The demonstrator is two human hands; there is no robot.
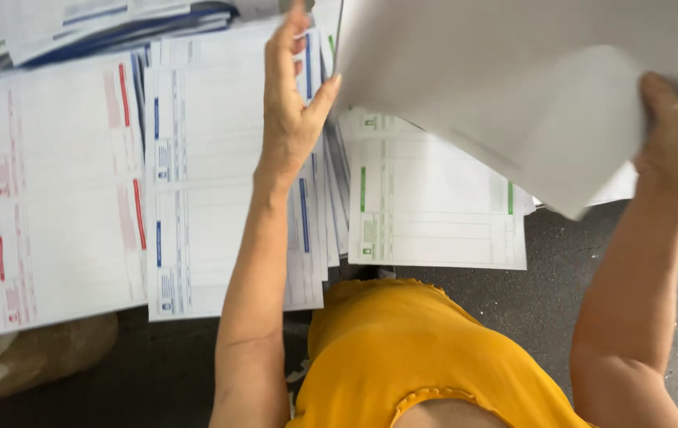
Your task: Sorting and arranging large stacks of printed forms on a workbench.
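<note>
A large plain white sheet of paper (513,95) is lifted above the dark grey floor (592,261). The right hand (676,131) grips its right edge, fingers closed over it; the left hand (291,103) touches its left edge with the thumb, fingers extended. Beneath lie a red-barred form stack (62,190), a blue-barred form stack (204,182) and a green-barred form stack (434,206), side by side.

White forms (62,190) — red, blue, green bars — yellow top (410,357).
</note>
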